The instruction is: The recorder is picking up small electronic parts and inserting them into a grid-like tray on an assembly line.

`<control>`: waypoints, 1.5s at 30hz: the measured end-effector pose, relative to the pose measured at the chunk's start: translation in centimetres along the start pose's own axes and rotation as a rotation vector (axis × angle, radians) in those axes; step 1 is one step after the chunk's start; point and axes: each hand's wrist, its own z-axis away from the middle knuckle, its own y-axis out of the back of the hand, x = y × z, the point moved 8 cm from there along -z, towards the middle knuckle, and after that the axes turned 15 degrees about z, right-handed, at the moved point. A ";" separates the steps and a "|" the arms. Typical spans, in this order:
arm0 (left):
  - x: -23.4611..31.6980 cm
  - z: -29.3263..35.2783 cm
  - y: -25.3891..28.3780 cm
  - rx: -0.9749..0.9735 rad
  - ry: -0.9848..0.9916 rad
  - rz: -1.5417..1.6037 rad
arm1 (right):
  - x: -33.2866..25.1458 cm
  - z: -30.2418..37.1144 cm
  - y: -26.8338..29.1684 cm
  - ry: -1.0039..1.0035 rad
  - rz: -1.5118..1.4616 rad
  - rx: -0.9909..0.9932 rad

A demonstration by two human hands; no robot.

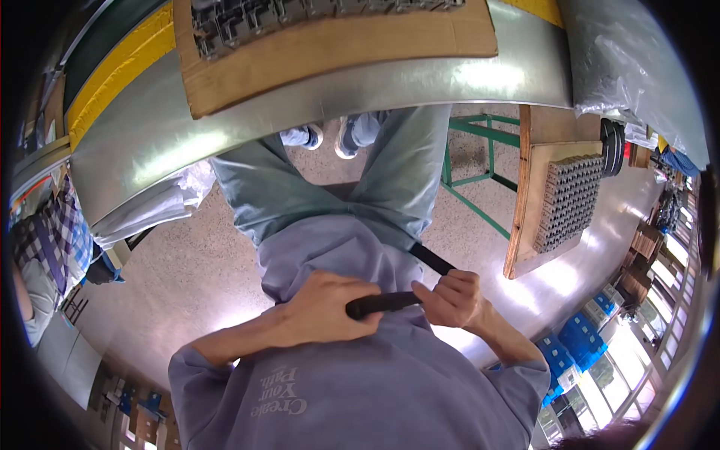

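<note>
A black strap stretches between my two hands in front of my waist. My left hand is closed around one end of it. My right hand, a little further right, grips it with curled fingers. From beyond the right hand another length of black strap runs down toward my hip. Whether both lengths are one piece is hidden by the right hand. Both hands are close to my body, apart from the metal workbench ahead.
Cardboard bearing rows of dark parts lies on the bench. At right, a wooden board holds a grid of small grey parts by a green metal frame. Clear plastic covers the bench's right end. Another person is at far left.
</note>
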 end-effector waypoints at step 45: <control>-3.4 -2.5 -2.5 -0.338 -0.142 -0.254 | -0.2 4.9 -4.5 -0.178 -0.063 -0.041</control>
